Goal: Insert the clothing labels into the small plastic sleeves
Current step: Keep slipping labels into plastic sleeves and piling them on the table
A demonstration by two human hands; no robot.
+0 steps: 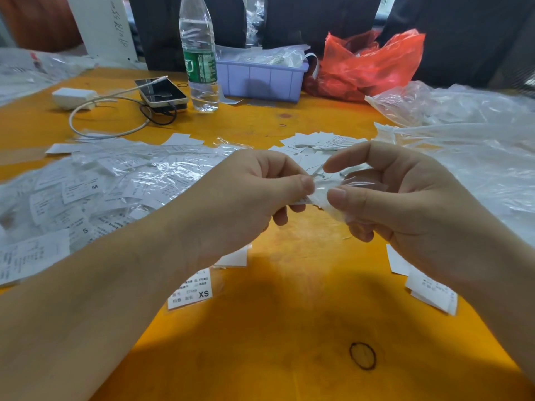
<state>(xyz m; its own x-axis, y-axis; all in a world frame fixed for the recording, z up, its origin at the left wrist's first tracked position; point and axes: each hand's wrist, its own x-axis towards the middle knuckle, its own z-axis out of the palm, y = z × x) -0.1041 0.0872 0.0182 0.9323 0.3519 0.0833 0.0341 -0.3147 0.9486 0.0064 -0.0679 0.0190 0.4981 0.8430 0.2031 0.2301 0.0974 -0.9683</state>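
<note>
Head view: bagged labels [95, 180] are heaped at the counter [289, 328] left edge. Left hand [249, 186] pinches a white label [307, 200], feeding it toward the clear sleeve [344, 188], which the right hand [385, 195] pinches, apparently to hold its mouth open. Loose labels [315, 141] lie just beyond.

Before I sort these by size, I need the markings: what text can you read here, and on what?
"XS", upside down: label near the left wrist.
"M": label in the left pile.
"S": label in the same pile.
Fine print on all labels: too small.
Green bottle label: blurred.
Handwriting on the white board: illegible.
Label in the left hand, by the sleeve in the right hand: unreadable.
</note>
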